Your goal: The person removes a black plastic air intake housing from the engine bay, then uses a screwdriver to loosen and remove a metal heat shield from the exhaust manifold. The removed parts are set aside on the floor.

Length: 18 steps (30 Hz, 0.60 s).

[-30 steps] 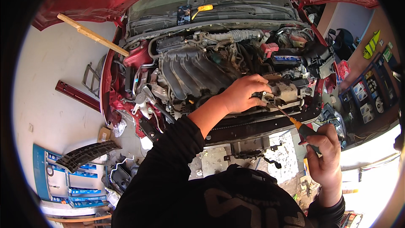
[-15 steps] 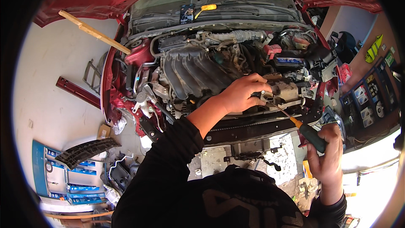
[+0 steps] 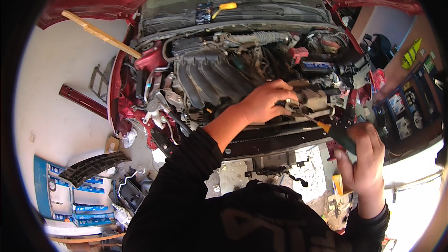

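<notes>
My left hand (image 3: 267,102) reaches over the front of the open engine bay, with thumb and fingers closed on a small greyish part (image 3: 292,105). Its exact kind is hard to make out. In my right hand (image 3: 366,158) is a screwdriver (image 3: 340,137) with a dark green handle and a yellow collar. The fingers lie over the handle's end while the thumb stands off below it. The thin shaft slants up and left, and its tip meets the small part beside my left fingertips. A dusty tan-grey block (image 3: 313,99) sits just beyond them.
A dark ribbed engine cover (image 3: 210,77) fills the middle of the bay, with a battery (image 3: 317,66) to its right. The front crossbeam (image 3: 266,143) runs beneath my forearm. A wooden stick (image 3: 100,35) stands at the left. A yellow-handled tool (image 3: 227,6) lies by the windscreen.
My right hand has shifted forward around the screwdriver handle, and its thumb has come away from the handle. The left hand stays at the small part. The whole view has shifted slightly.
</notes>
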Available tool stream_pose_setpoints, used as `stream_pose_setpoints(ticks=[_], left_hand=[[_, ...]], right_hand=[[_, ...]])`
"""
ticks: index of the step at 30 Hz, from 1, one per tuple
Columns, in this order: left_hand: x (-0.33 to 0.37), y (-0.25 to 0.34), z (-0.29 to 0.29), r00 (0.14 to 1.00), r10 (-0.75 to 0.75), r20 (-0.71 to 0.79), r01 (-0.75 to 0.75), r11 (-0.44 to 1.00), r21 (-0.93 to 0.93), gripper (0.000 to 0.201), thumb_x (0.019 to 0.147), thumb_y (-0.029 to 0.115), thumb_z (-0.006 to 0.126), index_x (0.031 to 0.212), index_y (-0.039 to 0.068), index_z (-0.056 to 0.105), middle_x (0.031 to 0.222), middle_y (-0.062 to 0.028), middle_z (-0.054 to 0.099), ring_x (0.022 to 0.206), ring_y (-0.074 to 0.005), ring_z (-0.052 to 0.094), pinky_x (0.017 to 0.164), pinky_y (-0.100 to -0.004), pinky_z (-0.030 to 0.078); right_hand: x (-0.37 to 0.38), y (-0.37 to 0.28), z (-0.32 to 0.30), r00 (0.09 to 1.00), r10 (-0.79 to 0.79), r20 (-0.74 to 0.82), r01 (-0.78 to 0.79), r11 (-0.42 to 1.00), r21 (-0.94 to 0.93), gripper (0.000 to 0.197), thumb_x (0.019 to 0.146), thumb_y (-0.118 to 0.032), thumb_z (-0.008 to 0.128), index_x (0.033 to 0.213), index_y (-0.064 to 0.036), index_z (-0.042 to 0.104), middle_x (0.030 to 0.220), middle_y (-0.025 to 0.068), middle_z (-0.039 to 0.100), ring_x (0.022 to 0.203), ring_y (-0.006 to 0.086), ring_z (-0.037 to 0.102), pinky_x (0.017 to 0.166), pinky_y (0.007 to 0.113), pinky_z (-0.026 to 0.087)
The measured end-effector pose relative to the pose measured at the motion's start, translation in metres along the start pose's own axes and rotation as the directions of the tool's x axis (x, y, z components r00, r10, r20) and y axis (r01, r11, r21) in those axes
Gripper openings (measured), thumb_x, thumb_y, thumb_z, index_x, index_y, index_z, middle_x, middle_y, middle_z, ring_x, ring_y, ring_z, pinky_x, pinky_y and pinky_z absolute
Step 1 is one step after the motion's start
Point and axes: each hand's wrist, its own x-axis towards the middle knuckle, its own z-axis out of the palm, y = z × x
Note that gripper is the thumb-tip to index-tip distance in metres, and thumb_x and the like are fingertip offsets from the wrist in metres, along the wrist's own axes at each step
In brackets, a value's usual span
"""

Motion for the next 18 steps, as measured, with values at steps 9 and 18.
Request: stream_pose_setpoints(ticks=[9, 18], left_hand=[[-0.0021, -0.0022, 0.0015, 0.998, -0.059, 0.006, 0.059, 0.998, -0.033, 0.056, 0.09, 0.009, 0.094, 0.143, 0.017, 0.077, 0.147, -0.0108, 0.068, 0.138, -0.0376, 0.069, 0.113, -0.0465, 0.058], [-0.0017, -0.0029, -0.0016, 1.0, -0.031, -0.001, 0.031, 0.999, -0.006, 0.054, 0.092, 0.012, 0.094, 0.143, 0.017, 0.077, 0.146, -0.0099, 0.069, 0.137, -0.0368, 0.067, 0.114, -0.0475, 0.057]], right_hand=[[0.0069, -0.0014, 0.0009, 1.0, 0.015, 0.017, -0.018, 0.978, 0.208, 0.04, 0.089, -0.002, 0.082, 0.126, -0.0007, 0.068, 0.113, 0.0213, 0.068, 0.097, 0.045, 0.071, 0.081, 0.05, 0.061], [0.0027, 0.0013, 0.0024, 1.0, 0.013, -0.007, -0.012, 0.993, 0.119, 0.041, 0.09, -0.007, 0.084, 0.127, -0.0009, 0.068, 0.105, 0.0199, 0.069, 0.093, 0.0446, 0.071, 0.083, 0.051, 0.06]])
